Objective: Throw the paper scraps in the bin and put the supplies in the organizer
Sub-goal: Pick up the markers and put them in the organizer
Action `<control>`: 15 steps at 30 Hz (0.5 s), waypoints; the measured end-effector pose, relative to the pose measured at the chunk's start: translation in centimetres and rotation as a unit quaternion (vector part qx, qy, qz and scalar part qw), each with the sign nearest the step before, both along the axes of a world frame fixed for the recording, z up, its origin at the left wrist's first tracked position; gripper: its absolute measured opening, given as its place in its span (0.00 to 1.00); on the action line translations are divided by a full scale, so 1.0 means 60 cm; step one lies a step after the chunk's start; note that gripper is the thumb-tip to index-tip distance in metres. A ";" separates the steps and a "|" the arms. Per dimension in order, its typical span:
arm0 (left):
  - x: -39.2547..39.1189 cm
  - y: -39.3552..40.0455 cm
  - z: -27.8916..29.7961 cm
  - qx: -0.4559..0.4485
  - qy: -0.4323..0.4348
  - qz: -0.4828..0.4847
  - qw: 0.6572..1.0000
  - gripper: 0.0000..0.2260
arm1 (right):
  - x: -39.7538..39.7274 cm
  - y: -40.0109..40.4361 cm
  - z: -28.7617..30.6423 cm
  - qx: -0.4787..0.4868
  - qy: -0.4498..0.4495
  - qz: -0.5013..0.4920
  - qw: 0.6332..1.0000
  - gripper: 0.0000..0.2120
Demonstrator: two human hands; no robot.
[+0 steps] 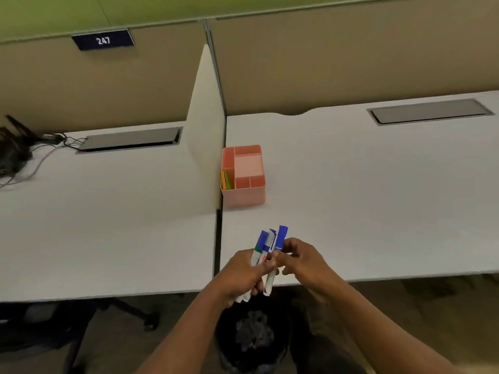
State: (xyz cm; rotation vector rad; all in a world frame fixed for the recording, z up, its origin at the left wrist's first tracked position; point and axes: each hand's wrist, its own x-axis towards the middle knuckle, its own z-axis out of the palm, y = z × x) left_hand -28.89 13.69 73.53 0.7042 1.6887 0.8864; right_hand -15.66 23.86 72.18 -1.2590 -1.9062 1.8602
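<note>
My left hand grips a bunch of white markers with blue caps, held upright over the desk's front edge. My right hand pinches the rightmost marker of the bunch near its cap. A pink organizer with several compartments stands farther back on the white desk, against the divider; colored sticky notes fill its left slot. Below my hands, under the desk edge, a black bin holds crumpled grey paper scraps.
A white divider panel separates two white desks. Grey cable hatches are set into the desk backs. Black cables lie at the far left. A chair base stands under the left desk.
</note>
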 end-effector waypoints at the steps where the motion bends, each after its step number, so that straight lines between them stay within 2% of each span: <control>1: -0.010 0.026 0.000 0.000 0.000 0.038 0.999 0.11 | -0.015 0.032 0.002 -0.010 0.006 -0.023 1.000 0.04; 4: -0.043 0.103 -0.005 -0.016 0.023 0.188 0.982 0.09 | -0.058 0.119 0.020 -0.012 0.011 -0.090 0.996 0.07; 8: -0.118 0.197 -0.006 0.013 0.006 0.346 0.938 0.06 | -0.127 0.221 0.046 0.082 -0.022 -0.052 0.995 0.24; 11: -0.175 0.251 0.008 0.060 0.051 0.355 0.932 0.07 | -0.198 0.276 0.056 0.162 -0.021 -0.001 0.987 0.32; 15: -0.256 0.326 0.030 0.104 0.156 0.329 0.926 0.13 | -0.312 0.342 0.059 0.239 0.008 0.044 0.970 0.31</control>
